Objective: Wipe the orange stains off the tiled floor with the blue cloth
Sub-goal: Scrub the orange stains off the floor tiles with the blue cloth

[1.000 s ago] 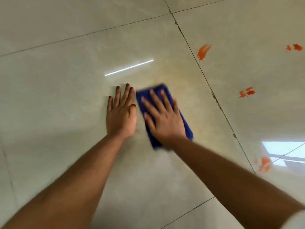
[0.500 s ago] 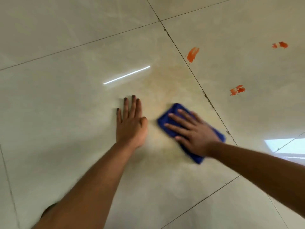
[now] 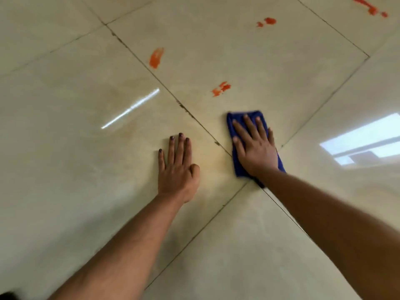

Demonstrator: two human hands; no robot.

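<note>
Left hand (image 3: 176,169) laid flat on floor (image 3: 65,159), fingers straight and close together; body is propped by it. Right hand (image 3: 254,148) pressed flat on blue cloth (image 3: 238,167), fingers spread, nothing clamped. Cloth is kept just past tile line (image 3: 190,113). Nearest orange stain (image 3: 221,89) sits just ahead: cloth should be pushed forward, pressed hard. Farther stains (image 3: 156,58), (image 3: 267,21) are left for later.

Lying flat on the glossy beige tiled floor (image 3: 270,234), folded blue cloth (image 3: 239,120), spanning a grout line right of centre. Showing beyond it, orange stains: nearest smear (image 3: 221,89), streak (image 3: 156,58) far left, blots (image 3: 267,21) farther, trail (image 3: 370,7) far right.
</note>
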